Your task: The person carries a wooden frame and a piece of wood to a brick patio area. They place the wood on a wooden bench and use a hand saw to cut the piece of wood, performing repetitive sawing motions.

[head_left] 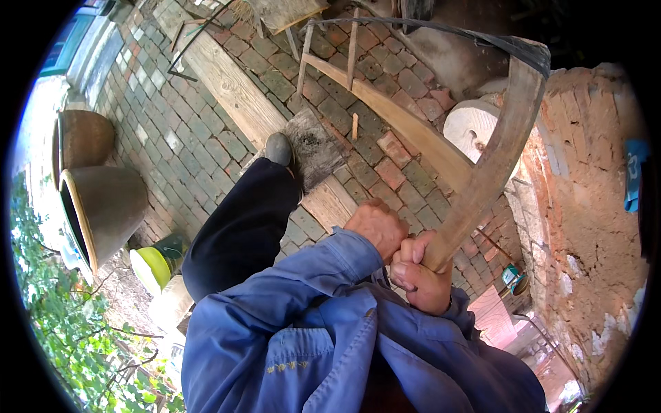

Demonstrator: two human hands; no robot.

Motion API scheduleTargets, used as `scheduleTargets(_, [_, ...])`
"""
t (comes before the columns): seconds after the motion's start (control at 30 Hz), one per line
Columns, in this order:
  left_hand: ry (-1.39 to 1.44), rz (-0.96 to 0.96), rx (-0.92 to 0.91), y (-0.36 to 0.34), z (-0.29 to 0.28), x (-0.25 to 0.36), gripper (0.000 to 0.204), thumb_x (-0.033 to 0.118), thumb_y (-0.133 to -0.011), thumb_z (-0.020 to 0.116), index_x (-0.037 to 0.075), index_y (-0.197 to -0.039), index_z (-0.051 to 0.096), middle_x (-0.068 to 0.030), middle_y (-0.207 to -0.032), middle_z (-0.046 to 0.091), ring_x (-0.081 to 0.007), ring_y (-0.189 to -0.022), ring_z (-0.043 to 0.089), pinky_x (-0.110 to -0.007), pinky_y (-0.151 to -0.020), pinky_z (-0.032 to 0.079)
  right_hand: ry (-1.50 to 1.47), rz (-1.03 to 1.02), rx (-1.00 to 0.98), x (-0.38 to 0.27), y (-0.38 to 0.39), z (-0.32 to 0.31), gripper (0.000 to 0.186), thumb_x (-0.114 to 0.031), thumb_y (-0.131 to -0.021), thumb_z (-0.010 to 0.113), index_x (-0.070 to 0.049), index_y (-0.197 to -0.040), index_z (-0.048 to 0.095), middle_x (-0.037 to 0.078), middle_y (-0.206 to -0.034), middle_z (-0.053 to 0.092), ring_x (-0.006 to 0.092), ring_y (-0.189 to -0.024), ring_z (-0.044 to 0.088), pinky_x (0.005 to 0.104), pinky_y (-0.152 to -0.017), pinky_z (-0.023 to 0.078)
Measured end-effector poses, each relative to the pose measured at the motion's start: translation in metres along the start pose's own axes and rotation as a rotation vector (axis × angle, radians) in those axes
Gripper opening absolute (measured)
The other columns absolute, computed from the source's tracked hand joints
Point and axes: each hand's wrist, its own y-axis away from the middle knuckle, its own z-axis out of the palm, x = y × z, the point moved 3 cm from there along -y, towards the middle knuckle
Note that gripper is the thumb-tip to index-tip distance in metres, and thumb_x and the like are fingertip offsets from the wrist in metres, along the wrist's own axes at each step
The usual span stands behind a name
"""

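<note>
- The right hand (423,275) has its fingers wrapped round the lower end of what looks like a frame saw (492,162).
- The left hand (379,227) is a closed fist just beside it; I cannot tell what, if anything, is inside.
- The saw slants up and away in front of the right side, over the bricks (186,158), with a dark cord (441,29) along its far edge and a crossbar (406,127) mid-frame. No blade shows.
- A shoe (279,148) is at the edge of a block (317,148) lying on a plank (227,82); whether it presses on the block is unclear.
- A loose grip could let the frame twist, since its weight hangs far from the hands.
- A slack cord would likely let the frame wobble.
- If the block rocks, the foot could slip.
- A wide swing might strike the stone wheel (471,127) or wall (592,179).
- Yellow stitched characters mark the jacket (303,344) pocket; the blue item (633,175) by the wall bears a pale mark, too small to read.
</note>
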Motion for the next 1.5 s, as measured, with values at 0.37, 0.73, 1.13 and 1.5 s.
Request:
scheduleTargets(0.37, [0.038, 0.003, -0.09, 0.001, -0.007, 0.006, 0.022, 0.026, -0.063, 0.064, 0.005, -0.071, 0.064, -0.0124, -0.073, 0.064, -0.0293, -0.077, 0.064, -0.038, -0.076, 0.05, -0.103, -0.003, 0.07, 0.001, 0.008, 0.003, 0.027, 0.01, -0.078, 0.058, -0.008, -0.09, 0.042, 0.002, -0.066, 0.039, 0.0094, -0.05, 0.037, 0.0259, -0.047, 0.033])
scheduleTargets(0.73, [0.003, 0.021, -0.076, 0.007, -0.011, 0.023, 0.018, 0.024, -0.064, 0.064, 0.007, -0.07, 0.064, -0.0107, -0.071, 0.063, -0.0283, -0.076, 0.064, -0.036, -0.073, 0.051, -0.141, -0.031, 0.066, -0.002, 0.024, 0.005, 0.029, 0.014, -0.078, 0.055, -0.009, -0.09, 0.04, 0.003, -0.065, 0.038, 0.0103, -0.051, 0.037, 0.0278, -0.049, 0.033])
scheduleTargets(1.13, [-0.041, 0.002, -0.154, 0.007, -0.018, 0.024, 0.017, 0.025, -0.065, 0.063, 0.009, -0.069, 0.066, -0.0088, -0.071, 0.065, -0.0266, -0.073, 0.065, -0.036, -0.07, 0.051, -0.125, -0.023, 0.066, -0.01, 0.022, 0.019, 0.029, 0.013, -0.077, 0.055, -0.008, -0.089, 0.04, 0.003, -0.065, 0.038, 0.011, -0.051, 0.037, 0.0293, -0.049, 0.034])
scheduleTargets(1.5, [-0.091, -0.064, -0.302, 0.001, -0.037, 0.01, 0.013, 0.023, -0.071, 0.065, 0.012, -0.072, 0.071, -0.0066, -0.076, 0.07, -0.0235, -0.078, 0.069, -0.035, -0.066, 0.051, -0.149, -0.04, 0.097, -0.003, 0.005, 0.038, 0.03, 0.013, -0.077, 0.056, -0.01, -0.089, 0.041, 0.002, -0.066, 0.038, 0.0096, -0.049, 0.035, 0.0256, -0.044, 0.031])
